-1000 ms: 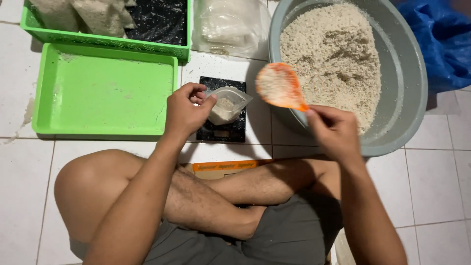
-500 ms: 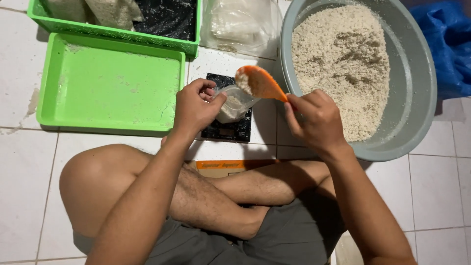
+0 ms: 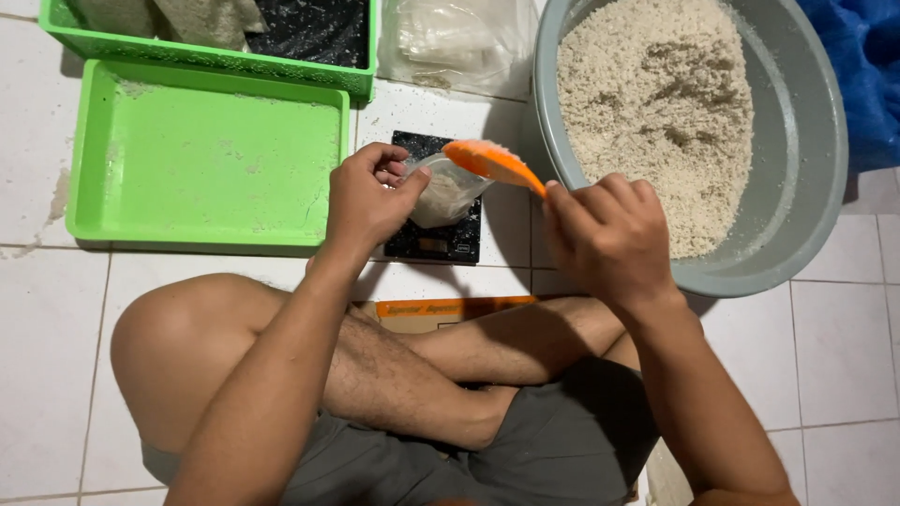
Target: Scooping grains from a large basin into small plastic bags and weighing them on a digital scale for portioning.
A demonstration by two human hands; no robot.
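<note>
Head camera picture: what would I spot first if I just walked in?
Probably the big grey basin of pale grains at top right. Next, the orange scoop in the right hand, tipped at a small clear bag that the left hand holds open over a black scale. A bright green tray lies to the left.

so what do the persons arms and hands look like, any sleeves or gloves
Both arms are bare from the hands up to the edge of the picture: no sleeves in view. The left hand and right hand wear no gloves, and no rings, watch or wristbands show. Fine hair shows on the forearms.
</note>
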